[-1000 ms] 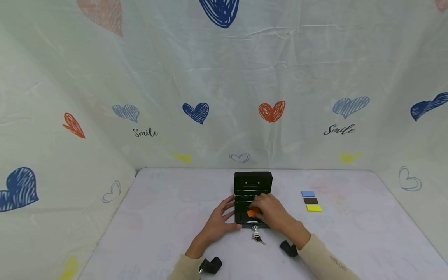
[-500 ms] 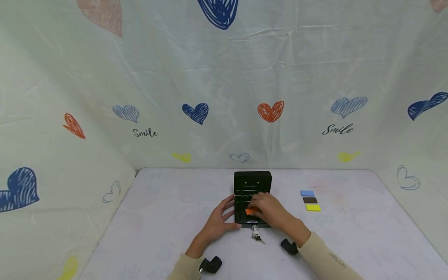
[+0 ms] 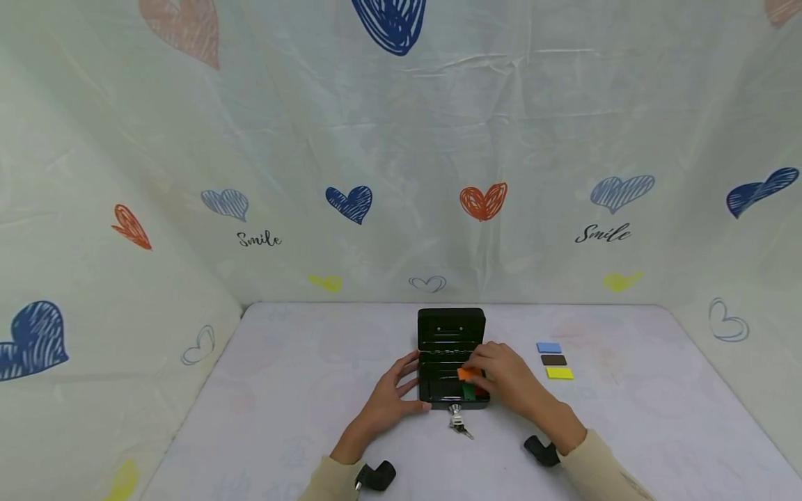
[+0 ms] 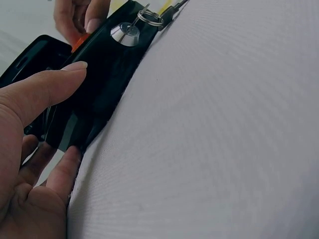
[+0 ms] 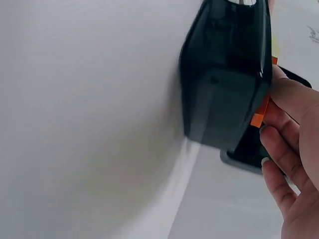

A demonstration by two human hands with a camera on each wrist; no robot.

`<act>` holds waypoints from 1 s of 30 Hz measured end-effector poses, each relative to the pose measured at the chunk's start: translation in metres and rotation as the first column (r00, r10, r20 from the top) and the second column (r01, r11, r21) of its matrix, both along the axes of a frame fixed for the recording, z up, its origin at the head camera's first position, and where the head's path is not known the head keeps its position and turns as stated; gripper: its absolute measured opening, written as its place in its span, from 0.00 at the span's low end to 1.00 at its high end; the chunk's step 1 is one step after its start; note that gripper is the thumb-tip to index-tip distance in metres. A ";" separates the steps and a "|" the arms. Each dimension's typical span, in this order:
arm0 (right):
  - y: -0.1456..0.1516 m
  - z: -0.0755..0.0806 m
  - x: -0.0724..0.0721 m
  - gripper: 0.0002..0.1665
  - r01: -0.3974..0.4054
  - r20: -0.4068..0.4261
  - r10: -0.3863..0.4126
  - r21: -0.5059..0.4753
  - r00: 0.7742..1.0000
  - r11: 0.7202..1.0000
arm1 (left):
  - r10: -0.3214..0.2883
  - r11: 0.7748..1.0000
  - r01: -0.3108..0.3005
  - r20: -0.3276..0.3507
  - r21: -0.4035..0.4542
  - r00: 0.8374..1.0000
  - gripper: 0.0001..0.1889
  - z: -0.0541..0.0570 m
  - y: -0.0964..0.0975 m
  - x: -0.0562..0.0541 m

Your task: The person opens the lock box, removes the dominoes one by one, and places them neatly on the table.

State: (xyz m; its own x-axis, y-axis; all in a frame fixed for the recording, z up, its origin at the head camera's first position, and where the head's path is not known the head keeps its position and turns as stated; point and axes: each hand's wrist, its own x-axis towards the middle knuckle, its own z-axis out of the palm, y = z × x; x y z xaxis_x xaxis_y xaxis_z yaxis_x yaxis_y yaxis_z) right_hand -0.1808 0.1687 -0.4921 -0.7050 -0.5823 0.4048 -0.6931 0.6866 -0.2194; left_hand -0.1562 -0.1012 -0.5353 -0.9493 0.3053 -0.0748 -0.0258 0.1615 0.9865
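Note:
A black cash box [image 3: 438, 387] stands on the table with its lid [image 3: 451, 325] raised at the back. My left hand [image 3: 390, 398] holds the box at its front left corner: in the left wrist view the thumb lies on the front wall and the fingers are around the side. Over the right part of the box, my right hand [image 3: 509, 376] pinches a flat orange block [image 3: 466, 374] between thumb and fingers; the right wrist view shows the orange block [image 5: 258, 119] at the rim. Green [image 3: 469, 392] and red pieces lie inside the box, partly hidden.
Keys on a ring [image 3: 460, 426] hang from the box's front lock [image 4: 125, 35]. To the right, a blue block [image 3: 548, 347], a dark block [image 3: 554, 360] and a yellow block [image 3: 560, 374] lie in a column on the white table [image 3: 301, 362]. A heart-printed curtain surrounds the table.
My right hand has moved right with the orange block, baring the green and red pieces in the box. The left hand stays on the box.

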 end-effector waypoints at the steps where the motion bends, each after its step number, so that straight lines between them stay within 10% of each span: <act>1: 0.003 0.000 0.001 0.13 0.009 -0.003 -0.009 -0.005 1.000 1.000 | 0.001 1.000 -0.001 0.000 0.001 1.000 0.52 0.001 0.000 0.000; 30: 0.085 -0.009 0.019 0.22 0.116 -0.119 -0.126 -0.083 0.985 0.990 | -0.025 1.000 0.025 -0.015 0.007 1.000 0.52 -0.002 -0.001 -0.002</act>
